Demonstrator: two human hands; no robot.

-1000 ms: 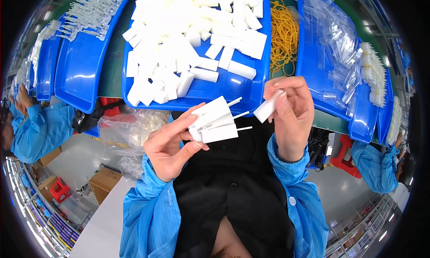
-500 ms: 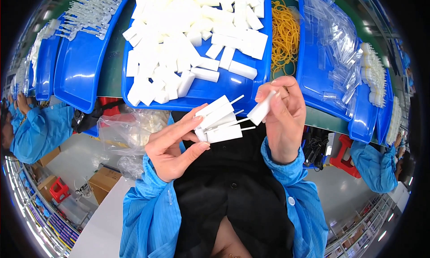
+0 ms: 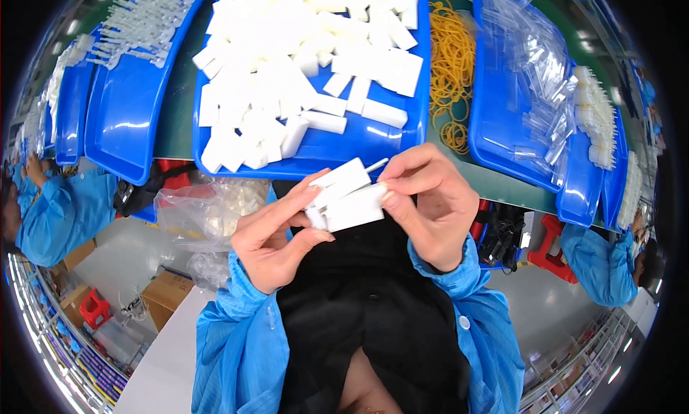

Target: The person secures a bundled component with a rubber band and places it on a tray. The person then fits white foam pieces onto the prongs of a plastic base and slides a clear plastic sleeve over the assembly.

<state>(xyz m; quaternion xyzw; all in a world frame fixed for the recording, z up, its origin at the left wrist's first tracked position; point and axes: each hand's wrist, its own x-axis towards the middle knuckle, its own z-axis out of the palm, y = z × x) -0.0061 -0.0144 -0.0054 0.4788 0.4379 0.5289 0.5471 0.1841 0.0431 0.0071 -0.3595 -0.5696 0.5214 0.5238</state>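
the left hand (image 3: pixel 273 239) held a bunch of white blocks (image 3: pixel 353 207) between thumb and fingers, on the person's side of a blue tray (image 3: pixel 337 152). the right hand (image 3: pixel 432 207) pinched the bunch's right end, beside a thin stick (image 3: pixel 377 165). a block heap (image 3: pixel 265 62) lay in the tray.

Two hands (image 3: pixel 269 247) (image 3: pixel 434 206); at least two held blocks (image 3: pixel 357 208); one rubber-band heap (image 3: pixel 451 58).

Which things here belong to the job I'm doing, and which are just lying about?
In the job, likely:
- held white blocks, between left hand and right hand
- loose white blocks
- stemmed white parts

Apparently lying about:
- cardboard box
- red stool at far left
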